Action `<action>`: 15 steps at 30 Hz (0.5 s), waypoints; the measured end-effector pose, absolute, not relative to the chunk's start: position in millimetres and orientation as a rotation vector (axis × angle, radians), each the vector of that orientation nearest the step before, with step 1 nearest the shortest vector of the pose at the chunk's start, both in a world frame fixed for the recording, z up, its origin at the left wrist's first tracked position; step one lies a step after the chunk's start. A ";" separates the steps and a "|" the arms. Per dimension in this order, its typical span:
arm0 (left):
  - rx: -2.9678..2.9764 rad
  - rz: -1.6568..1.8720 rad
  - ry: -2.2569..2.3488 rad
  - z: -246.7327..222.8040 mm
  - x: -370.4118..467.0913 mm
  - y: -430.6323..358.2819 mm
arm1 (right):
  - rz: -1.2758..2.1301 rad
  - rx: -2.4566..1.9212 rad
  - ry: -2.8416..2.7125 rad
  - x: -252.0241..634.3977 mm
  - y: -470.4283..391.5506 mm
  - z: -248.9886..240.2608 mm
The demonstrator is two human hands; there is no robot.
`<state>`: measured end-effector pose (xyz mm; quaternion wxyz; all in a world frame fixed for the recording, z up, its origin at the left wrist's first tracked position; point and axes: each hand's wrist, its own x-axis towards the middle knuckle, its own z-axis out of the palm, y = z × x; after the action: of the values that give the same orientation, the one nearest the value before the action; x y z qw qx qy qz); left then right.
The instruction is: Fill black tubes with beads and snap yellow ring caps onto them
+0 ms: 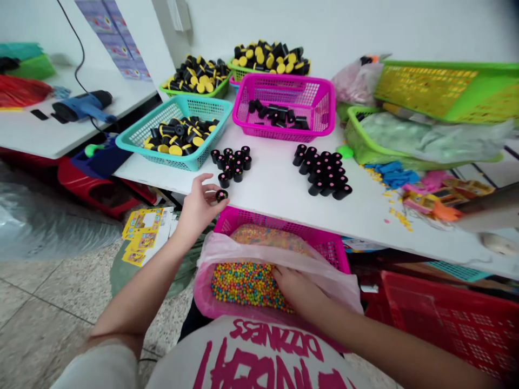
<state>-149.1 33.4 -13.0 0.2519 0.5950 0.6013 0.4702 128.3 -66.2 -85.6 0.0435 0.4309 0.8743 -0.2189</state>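
My left hand (199, 202) is closed around a small black cup-like cylinder (221, 196) at the table's front edge, thumb and fingers on its sides. Some colour shows inside its top. My right hand (288, 282) reaches into small multicoloured beads (243, 283) in a clear plastic bag (259, 253) lining a pink basket (343, 258) at my lap. Its fingers are together and their tips are partly hidden, so whatever they pinch cannot be made out. Beyond my left hand stand several black cylinders (231, 162) with pink centres. A larger group of the same cylinders (324, 172) stands to the right.
Behind are a teal basket (162, 156) of black-and-yellow pieces, a magenta basket (284, 135) with black cylinders, and green baskets (405, 154) at right. A blue heat gun (85, 105) lies on the left table. A red crate (466, 324) stands low at right.
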 end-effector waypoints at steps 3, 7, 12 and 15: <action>1.592 1.263 1.765 -18.7 -157.4 72.1 | -0.559 1.253 2.644 111.8 -66.2 -89.8; 1.652 1.237 1.778 -24.7 -164.8 92.9 | -0.563 1.036 2.680 90.0 -62.3 -86.1; 1.900 1.251 1.887 -25.0 -158.0 74.3 | -0.685 0.873 2.775 81.3 -49.1 -89.5; 2.283 1.199 1.866 -15.7 -120.7 67.9 | -0.761 0.808 2.813 81.5 -43.2 -92.1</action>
<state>-120.7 67.9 -15.7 -0.0206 0.7171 0.5861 0.3766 81.5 -43.2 -92.1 0.0587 0.2667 0.9286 -0.2514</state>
